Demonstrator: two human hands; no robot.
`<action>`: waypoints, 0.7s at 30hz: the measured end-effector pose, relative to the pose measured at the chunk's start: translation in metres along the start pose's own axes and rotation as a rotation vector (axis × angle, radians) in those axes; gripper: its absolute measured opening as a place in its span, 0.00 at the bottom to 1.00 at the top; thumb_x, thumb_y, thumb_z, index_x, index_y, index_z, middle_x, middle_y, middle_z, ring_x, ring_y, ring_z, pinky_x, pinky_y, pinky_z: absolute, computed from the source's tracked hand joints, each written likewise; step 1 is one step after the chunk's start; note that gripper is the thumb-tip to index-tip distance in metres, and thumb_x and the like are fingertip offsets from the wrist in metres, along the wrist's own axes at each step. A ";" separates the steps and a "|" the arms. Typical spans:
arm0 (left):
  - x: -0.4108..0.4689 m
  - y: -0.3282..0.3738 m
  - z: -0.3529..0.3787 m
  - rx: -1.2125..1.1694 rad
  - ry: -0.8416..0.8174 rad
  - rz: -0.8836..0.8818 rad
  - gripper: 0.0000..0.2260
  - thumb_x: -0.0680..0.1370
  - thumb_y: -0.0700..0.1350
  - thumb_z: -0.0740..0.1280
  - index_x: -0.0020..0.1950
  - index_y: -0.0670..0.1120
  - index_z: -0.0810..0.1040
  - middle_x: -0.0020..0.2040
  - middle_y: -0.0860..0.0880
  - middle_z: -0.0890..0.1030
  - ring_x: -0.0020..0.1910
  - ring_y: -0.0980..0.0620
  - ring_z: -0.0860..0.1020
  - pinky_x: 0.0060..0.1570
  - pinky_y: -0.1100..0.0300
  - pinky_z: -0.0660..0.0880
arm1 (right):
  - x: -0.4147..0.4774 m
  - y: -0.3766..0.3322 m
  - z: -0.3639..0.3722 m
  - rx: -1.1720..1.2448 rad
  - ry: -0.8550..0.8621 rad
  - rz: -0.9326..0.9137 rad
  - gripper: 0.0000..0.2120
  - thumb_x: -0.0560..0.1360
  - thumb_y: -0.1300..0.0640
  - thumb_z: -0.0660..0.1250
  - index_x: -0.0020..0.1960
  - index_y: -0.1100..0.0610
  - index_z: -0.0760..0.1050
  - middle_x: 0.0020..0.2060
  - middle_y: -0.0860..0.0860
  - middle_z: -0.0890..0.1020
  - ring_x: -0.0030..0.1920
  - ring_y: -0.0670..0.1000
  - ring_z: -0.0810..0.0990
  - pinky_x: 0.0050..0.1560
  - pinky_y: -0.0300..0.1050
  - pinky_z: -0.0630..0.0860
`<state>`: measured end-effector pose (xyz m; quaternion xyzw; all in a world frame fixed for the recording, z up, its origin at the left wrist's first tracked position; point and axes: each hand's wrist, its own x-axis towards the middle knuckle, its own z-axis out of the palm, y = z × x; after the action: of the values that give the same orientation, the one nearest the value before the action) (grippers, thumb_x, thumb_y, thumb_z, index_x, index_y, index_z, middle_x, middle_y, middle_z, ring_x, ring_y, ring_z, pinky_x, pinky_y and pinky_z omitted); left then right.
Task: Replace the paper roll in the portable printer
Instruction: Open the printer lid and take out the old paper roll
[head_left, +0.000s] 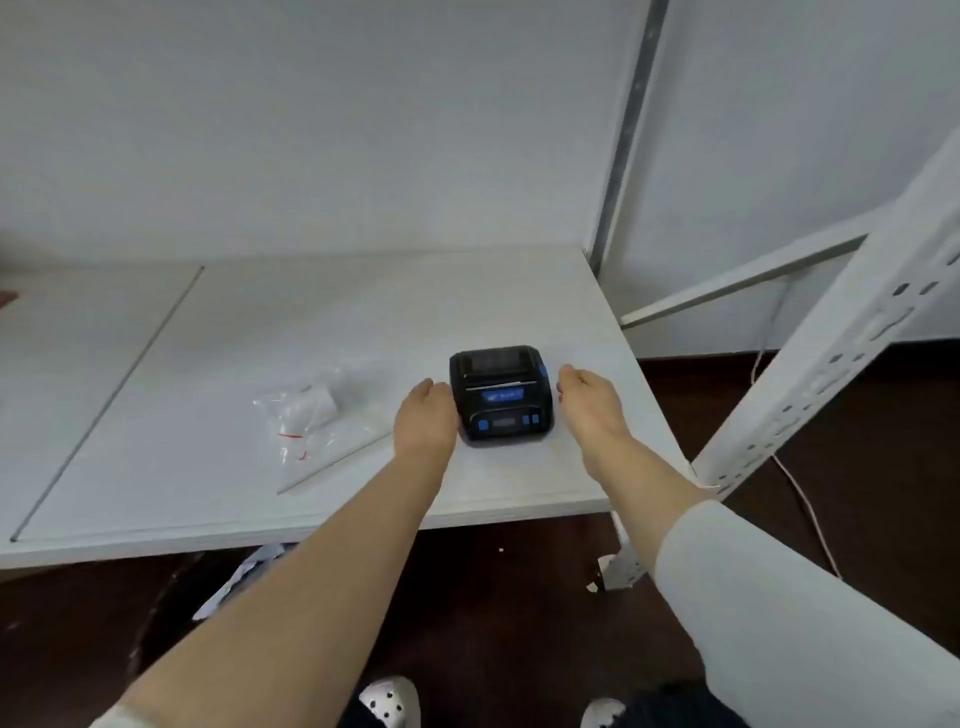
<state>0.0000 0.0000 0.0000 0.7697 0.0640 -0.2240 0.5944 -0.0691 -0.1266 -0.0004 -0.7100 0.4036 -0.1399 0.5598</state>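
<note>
White shelf board (182, 364), black portable printer (501, 393) near its right front corner, lid closed. Left hand (425, 418) touching its side, right hand (589, 402) just beside, both unclenched, gripping nothing. Bagged paper roll (317, 410) lies left. Risk: one-sided push slides printer toward the edge
</note>
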 end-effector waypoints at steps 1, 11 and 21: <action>0.005 -0.001 0.003 -0.047 -0.004 -0.027 0.19 0.79 0.43 0.54 0.70 0.41 0.68 0.71 0.44 0.70 0.65 0.44 0.70 0.62 0.56 0.65 | 0.003 0.003 0.003 0.019 -0.015 0.023 0.16 0.81 0.54 0.50 0.43 0.60 0.72 0.38 0.52 0.74 0.44 0.52 0.71 0.46 0.44 0.67; 0.018 -0.014 0.025 -0.282 -0.015 -0.076 0.14 0.77 0.44 0.54 0.30 0.47 0.63 0.25 0.54 0.66 0.29 0.53 0.62 0.33 0.60 0.60 | 0.015 0.028 0.018 0.281 -0.033 0.116 0.16 0.79 0.57 0.55 0.56 0.68 0.74 0.54 0.61 0.80 0.54 0.58 0.78 0.46 0.36 0.70; 0.010 -0.038 0.020 -0.257 -0.009 0.003 0.11 0.77 0.45 0.55 0.37 0.45 0.71 0.34 0.50 0.72 0.35 0.54 0.68 0.34 0.61 0.65 | 0.003 0.050 0.016 0.487 0.086 0.193 0.08 0.74 0.57 0.65 0.42 0.61 0.78 0.39 0.52 0.80 0.43 0.48 0.76 0.45 0.40 0.74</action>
<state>-0.0103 -0.0095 -0.0416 0.6862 0.0883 -0.2165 0.6888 -0.0774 -0.1202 -0.0524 -0.5061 0.4474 -0.2091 0.7071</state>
